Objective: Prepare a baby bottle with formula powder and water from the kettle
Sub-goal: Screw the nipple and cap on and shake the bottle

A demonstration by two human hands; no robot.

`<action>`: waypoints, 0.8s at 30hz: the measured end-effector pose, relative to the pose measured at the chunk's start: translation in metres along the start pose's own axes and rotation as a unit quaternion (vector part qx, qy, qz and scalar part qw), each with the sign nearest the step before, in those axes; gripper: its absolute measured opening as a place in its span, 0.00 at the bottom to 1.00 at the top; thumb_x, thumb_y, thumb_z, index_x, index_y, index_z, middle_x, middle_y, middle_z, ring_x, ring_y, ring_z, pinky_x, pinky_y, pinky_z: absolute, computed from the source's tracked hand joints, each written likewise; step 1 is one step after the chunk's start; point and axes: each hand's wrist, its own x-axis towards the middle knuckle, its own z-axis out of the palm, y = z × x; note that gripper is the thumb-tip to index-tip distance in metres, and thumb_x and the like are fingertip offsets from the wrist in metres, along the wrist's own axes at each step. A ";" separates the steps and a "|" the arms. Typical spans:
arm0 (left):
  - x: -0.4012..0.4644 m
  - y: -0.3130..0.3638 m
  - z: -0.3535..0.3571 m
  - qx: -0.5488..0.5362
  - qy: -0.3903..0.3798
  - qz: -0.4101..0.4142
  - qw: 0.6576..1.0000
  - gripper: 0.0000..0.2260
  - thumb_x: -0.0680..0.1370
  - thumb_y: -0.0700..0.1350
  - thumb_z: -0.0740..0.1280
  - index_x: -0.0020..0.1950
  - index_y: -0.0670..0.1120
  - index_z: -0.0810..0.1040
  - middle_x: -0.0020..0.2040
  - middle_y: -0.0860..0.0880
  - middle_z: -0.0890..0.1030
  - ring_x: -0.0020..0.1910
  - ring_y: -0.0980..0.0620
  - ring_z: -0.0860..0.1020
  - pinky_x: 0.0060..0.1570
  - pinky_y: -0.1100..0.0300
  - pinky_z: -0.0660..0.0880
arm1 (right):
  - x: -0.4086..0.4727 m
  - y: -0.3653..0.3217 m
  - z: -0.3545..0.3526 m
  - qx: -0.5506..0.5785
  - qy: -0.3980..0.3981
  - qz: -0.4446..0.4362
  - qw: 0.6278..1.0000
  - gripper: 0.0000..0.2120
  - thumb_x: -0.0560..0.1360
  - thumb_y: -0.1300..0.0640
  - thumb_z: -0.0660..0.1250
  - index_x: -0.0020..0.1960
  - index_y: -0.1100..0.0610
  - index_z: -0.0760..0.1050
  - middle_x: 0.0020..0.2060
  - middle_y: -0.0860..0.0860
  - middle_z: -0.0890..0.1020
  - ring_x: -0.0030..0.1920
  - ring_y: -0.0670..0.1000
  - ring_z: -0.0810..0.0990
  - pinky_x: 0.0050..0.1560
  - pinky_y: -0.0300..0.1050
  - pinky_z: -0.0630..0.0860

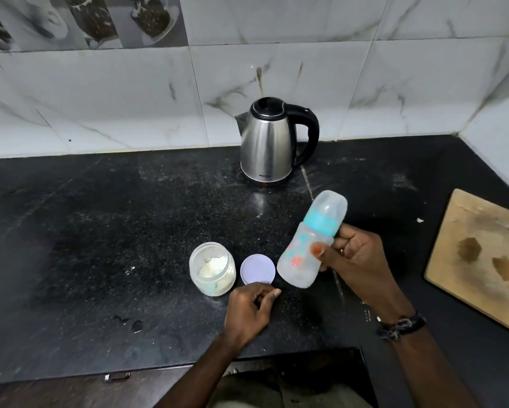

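Observation:
My right hand (356,257) grips a clear baby bottle (303,248) with a teal collar and a translucent cap, held tilted above the black counter (100,231). My left hand (251,307) hovers near the counter's front, fingers loosely curled and holding nothing, just below a pale purple lid (257,270) that lies flat. Left of the lid stands an open clear jar (212,272) with whitish formula powder inside. A steel kettle (269,145) with a black handle and closed lid stands at the back against the wall.
A wooden cutting board (480,260) with dark stains lies at the right edge of the counter. Marble-look tiles form the wall behind. A few water drops (135,325) sit near the front left. A drawer handle (118,377) shows below the counter edge.

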 end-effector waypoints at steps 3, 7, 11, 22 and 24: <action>0.000 0.000 0.000 0.002 0.004 0.004 1.000 0.08 0.78 0.48 0.73 0.41 0.47 0.86 0.32 0.54 0.83 0.28 0.59 0.77 0.29 0.59 0.75 | 0.000 0.002 -0.001 0.075 0.020 -0.007 0.997 0.29 0.58 0.35 0.81 0.49 0.55 0.86 0.46 0.53 0.88 0.46 0.51 0.87 0.43 0.46 0.84; 0.000 -0.001 0.000 0.002 0.000 -0.003 1.000 0.09 0.78 0.49 0.72 0.42 0.47 0.86 0.32 0.54 0.83 0.28 0.56 0.78 0.29 0.57 0.75 | 0.003 0.002 0.001 0.028 0.039 -0.008 0.999 0.20 0.66 0.45 0.78 0.51 0.56 0.81 0.42 0.51 0.88 0.41 0.48 0.87 0.36 0.40 0.82; 0.000 -0.001 -0.001 0.007 -0.003 0.002 1.000 0.09 0.78 0.50 0.72 0.42 0.47 0.86 0.33 0.53 0.84 0.29 0.56 0.79 0.30 0.56 0.76 | -0.001 0.006 0.001 0.034 0.013 -0.007 0.999 0.28 0.60 0.36 0.80 0.49 0.56 0.86 0.44 0.54 0.88 0.42 0.51 0.87 0.38 0.43 0.83; 0.001 0.002 -0.001 0.008 -0.002 0.000 1.000 0.08 0.78 0.49 0.73 0.42 0.48 0.86 0.33 0.55 0.83 0.29 0.61 0.77 0.30 0.59 0.75 | 0.009 0.002 -0.010 0.074 0.080 -0.009 0.994 0.24 0.65 0.41 0.77 0.51 0.58 0.83 0.43 0.51 0.88 0.41 0.50 0.87 0.34 0.43 0.83; 0.001 0.001 -0.001 0.008 -0.003 -0.001 1.000 0.08 0.78 0.49 0.73 0.42 0.48 0.86 0.33 0.55 0.83 0.29 0.61 0.77 0.30 0.59 0.75 | 0.009 0.004 -0.008 0.001 0.062 -0.007 0.998 0.20 0.68 0.51 0.75 0.55 0.61 0.81 0.41 0.50 0.88 0.39 0.50 0.87 0.31 0.40 0.81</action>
